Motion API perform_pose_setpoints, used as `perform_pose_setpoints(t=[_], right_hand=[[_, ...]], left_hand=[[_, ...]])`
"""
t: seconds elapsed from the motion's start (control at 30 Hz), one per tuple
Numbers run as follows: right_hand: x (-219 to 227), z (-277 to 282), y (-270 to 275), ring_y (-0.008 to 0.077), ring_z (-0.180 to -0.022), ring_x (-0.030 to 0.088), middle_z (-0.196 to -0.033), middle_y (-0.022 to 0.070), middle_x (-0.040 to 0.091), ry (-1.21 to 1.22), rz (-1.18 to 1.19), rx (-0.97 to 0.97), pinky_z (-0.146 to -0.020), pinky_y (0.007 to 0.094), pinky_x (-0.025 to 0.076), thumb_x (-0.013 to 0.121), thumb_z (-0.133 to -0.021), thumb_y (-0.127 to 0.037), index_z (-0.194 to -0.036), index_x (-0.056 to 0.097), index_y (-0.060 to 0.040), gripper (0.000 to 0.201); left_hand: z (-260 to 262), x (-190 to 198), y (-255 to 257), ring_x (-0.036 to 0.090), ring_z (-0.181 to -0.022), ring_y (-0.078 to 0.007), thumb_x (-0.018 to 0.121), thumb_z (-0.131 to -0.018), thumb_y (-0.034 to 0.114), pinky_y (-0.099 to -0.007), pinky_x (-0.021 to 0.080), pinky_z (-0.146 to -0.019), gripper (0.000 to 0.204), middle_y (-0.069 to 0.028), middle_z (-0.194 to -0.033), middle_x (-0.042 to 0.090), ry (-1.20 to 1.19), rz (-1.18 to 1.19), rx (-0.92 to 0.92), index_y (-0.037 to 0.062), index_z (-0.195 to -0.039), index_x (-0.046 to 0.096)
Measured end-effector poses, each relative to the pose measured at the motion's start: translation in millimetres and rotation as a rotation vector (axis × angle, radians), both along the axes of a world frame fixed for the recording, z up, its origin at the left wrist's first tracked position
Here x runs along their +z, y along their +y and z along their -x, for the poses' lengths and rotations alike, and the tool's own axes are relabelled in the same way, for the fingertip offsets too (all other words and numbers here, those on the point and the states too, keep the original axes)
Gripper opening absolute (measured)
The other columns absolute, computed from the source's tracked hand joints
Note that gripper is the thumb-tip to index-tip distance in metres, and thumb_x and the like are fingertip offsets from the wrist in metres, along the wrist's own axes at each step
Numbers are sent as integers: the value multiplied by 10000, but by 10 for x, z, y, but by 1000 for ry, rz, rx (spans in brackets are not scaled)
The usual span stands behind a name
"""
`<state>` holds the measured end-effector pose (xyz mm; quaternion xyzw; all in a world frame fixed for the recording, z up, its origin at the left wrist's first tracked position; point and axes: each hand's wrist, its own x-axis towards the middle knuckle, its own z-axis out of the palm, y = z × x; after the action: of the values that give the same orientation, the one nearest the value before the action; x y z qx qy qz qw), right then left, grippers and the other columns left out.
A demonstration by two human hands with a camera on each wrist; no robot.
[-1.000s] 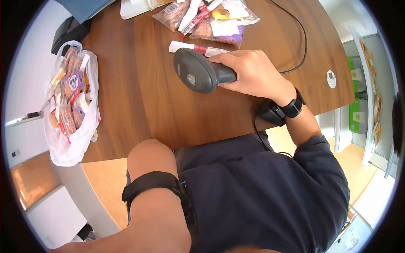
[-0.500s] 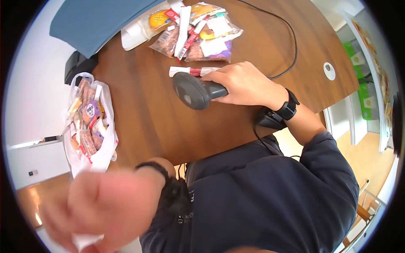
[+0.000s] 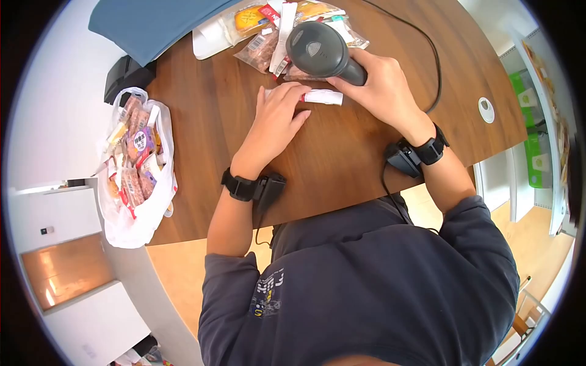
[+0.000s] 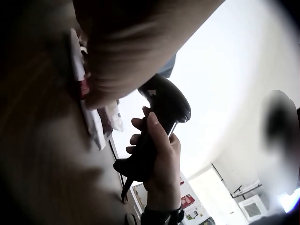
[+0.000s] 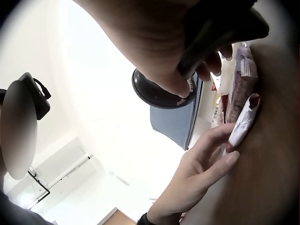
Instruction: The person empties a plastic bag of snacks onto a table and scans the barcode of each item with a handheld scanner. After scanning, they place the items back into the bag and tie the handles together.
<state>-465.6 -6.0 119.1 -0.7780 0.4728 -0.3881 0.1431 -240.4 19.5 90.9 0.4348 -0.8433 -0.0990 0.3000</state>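
Note:
My right hand (image 3: 387, 91) grips the handle of a dark grey handheld scanner (image 3: 317, 50), its head raised above the table and partly over the packets. My left hand (image 3: 274, 122) lies over one end of a white and red stick packet (image 3: 323, 97) on the table, fingers on it and thumb apart in the head view. The right wrist view shows the left fingertips at the near end of that packet (image 5: 243, 123). Just behind lies a pile of clear snack packets (image 3: 259, 52), partly hidden by the scanner.
At the table's left edge a white plastic bag (image 3: 143, 222) holds several packets. A blue-grey object (image 3: 146, 27) and a white tray (image 3: 210, 39) are at the back left. A black cable (image 3: 436, 55) curves across the wooden table (image 3: 342, 165).
My left hand has come up from beside the body onto the stick packet. My right hand has lifted the scanner and moved it toward the pile.

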Motion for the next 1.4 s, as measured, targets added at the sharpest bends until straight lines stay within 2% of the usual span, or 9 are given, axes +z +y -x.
perform_pose_setpoints(t=[0.2, 0.3, 0.43, 0.73, 1.03, 1.2, 1.27, 1.33, 1.4], right_hand=[[12, -50, 43, 341, -733, 676, -795, 157, 695, -23, -26, 57, -680, 396, 539, 756, -798, -294, -1065, 685, -67, 358], [60, -62, 92, 347, -757, 674, -832, 167, 694, -20, -80, 122, -688, 381, 541, 772, -777, -244, -1066, 681, -61, 354], [44, -81, 125, 350, -774, 671, -848, 168, 690, 25, -93, 226, -689, 383, 540, 774, -753, -192, -1066, 671, -56, 358], [35, -99, 152, 358, -765, 665, -838, 164, 688, 143, -63, 238, -673, 409, 534, 759, -757, -183, -1070, 630, -74, 356], [22, -140, 157, 362, -778, 668, -835, 169, 687, 132, -57, 246, -683, 420, 530, 776, -739, -192, -1078, 658, -81, 376], [63, -163, 171, 370, -785, 666, -839, 179, 684, 191, -117, 251, -689, 415, 528, 781, -719, -177, -1082, 655, -76, 398], [58, -168, 176, 371, -785, 665, -840, 182, 683, 211, -122, 248, -690, 412, 527, 783, -711, -169, -1083, 654, -74, 405], [62, -170, 182, 371, -783, 664, -839, 185, 683, 225, -128, 263, -690, 409, 527, 786, -705, -157, -1085, 655, -73, 411], [72, -192, 193, 367, -784, 666, -848, 182, 685, 214, -101, 280, -689, 405, 530, 792, -696, -143, -1088, 658, -73, 421]], left_hand=[[-300, -131, -24, 592, -844, -254, 649, -892, 120, -354, 465, -797, 231, -83, -1024, 639, -57, -63, 143, 40, -1107, 620], [-409, -101, -101, 560, -649, -96, 562, -994, 212, -257, 477, -578, 294, -25, -830, 595, 567, -361, 319, -3, -1192, 590], [-494, 28, -69, 518, -513, -100, 406, -1048, 311, -248, 450, -444, 414, -45, -797, 598, 1170, -786, 170, -35, -1206, 568], [-340, 12, -29, 519, -486, -116, 434, -1037, 330, -268, 443, -419, 338, -61, -757, 592, 1181, -937, 135, 35, -930, 557], [-372, -29, -23, 500, -485, -106, 449, -1036, 334, -240, 400, -417, 341, -48, -736, 578, 1287, -947, 78, 23, -1033, 588], [-697, -55, -128, 559, -612, -167, 445, -1031, 350, -314, 471, -548, 344, -76, -876, 607, 1580, -833, 18, 42, -1143, 550], [-833, 93, -160, 621, -748, -231, 446, -1027, 326, -359, 526, -693, 292, -126, -1006, 639, 1870, -494, 53, 58, -1112, 527], [-1135, 220, -146, 636, -998, -315, 417, -1032, 277, -438, 518, -957, 237, -178, -1142, 627, 1862, -231, -10, 60, -1073, 502], [-1380, 441, -151, 599, -1109, -337, 393, -1039, 272, -458, 486, -1030, 293, -198, -1181, 606, 1875, -21, 193, 14, -1139, 488]])
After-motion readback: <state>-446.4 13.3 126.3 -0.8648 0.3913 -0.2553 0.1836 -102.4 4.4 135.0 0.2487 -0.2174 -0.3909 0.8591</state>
